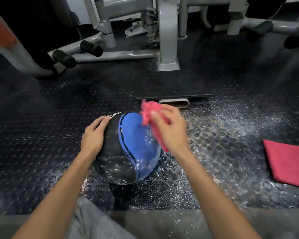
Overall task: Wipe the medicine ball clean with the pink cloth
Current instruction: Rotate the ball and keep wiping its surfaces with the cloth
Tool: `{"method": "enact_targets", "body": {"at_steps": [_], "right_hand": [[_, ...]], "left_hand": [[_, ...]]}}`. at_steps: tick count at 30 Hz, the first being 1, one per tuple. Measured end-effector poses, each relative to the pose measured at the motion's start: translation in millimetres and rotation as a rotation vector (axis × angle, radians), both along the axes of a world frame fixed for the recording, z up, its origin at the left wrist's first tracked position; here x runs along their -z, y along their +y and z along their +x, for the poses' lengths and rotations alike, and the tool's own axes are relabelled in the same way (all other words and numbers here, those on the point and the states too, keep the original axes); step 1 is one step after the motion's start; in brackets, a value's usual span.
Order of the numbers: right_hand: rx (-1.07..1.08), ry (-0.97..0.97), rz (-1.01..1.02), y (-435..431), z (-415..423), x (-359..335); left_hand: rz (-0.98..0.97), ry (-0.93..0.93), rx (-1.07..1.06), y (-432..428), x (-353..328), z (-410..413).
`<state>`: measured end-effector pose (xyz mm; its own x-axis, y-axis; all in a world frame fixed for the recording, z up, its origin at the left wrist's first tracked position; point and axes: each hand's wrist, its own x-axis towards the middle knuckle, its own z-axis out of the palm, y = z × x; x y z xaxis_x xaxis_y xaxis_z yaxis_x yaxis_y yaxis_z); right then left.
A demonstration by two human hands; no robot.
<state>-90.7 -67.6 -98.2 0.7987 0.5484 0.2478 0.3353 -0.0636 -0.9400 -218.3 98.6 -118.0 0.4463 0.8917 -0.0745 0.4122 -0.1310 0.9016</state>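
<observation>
Looks down on a ball [128, 149] lying on a dark studded floor [41, 135], near picture centre, just ahead of knees in grey trousers [93, 221]. Shows the ball black on its left and near sides and blue on its right, with white specks and streaks across the blue panel and the near black one. Places the left hand [93, 135] flat on the ball's black left side, palm down, fingers straight and close together, pressing and gripping nothing. Places the right hand [169, 128] at the ball's upper right, fingers and thumb curled tight round a bunched pink cloth [149, 111]; renders both hand and cloth blurred. Has one crumpled end of the cloth sticking up past the fingers over the ball's far edge, and another end trailing down below the wrist along the blue panel's right rim, seemingly against it, though too blurred to say for sure. Shows white powder [240, 118] scattered over the floor to the right of the ball, under it, and on the trousers. Sets a folded red towel [286, 163] flat on the floor at the right edge, well apart from the ball. Beyond the ball, a black mat [173, 85] at the foot of a grey machine frame [167, 31], with black foam rollers [91, 48] on its bars to the left.
</observation>
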Motion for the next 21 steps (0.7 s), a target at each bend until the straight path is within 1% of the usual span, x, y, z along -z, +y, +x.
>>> {"method": "enact_targets", "body": {"at_steps": [1, 2, 3, 4, 5, 8, 9, 10, 11, 13, 14, 15, 16, 19, 21], "right_hand": [[-0.104, -0.136, -0.089, 15, -13, 3], [-0.179, -0.311, -0.231, 27, -26, 8], [-0.200, -0.465, -0.358, 36, -32, 13], [-0.185, -0.535, -0.417, 42, -32, 17], [-0.162, -0.508, -0.427, 47, -27, 18], [-0.077, -0.252, -0.384, 58, -7, 15], [-0.047, -0.212, -0.391, 62, -6, 14], [-0.019, -0.225, -0.391, 64, -8, 14], [0.003, -0.278, -0.385, 64, -14, 14], [0.016, -0.463, -0.337, 56, -25, 19], [0.010, -0.534, -0.317, 51, -26, 22], [0.003, -0.564, -0.316, 49, -21, 23], [-0.004, -0.544, -0.332, 50, -12, 24], [-0.024, -0.317, -0.367, 59, 12, 15], [-0.005, -0.258, -0.361, 62, 17, 12]], "left_hand": [[0.012, -0.016, 0.009, 3, 2, -2], [0.022, -0.026, 0.022, 5, 3, -4], [0.026, -0.035, 0.037, 7, 5, -5], [0.028, -0.044, 0.052, 8, 6, -6], [0.023, -0.042, 0.054, 9, 6, -7], [-0.015, -0.037, 0.037, 15, 6, -4], [-0.020, -0.027, 0.023, 15, 4, 0], [-0.007, -0.017, 0.008, 14, 2, 4], [0.020, 0.003, -0.008, 12, -1, 9], [0.137, 0.095, -0.036, 9, -6, 22], [0.194, 0.151, -0.034, 8, -10, 28], [0.213, 0.196, -0.020, 7, -14, 34], [0.197, 0.229, 0.002, 6, -17, 38], [0.129, 0.319, 0.062, -1, -23, 47], [0.135, 0.371, 0.036, -10, -25, 54]]}}
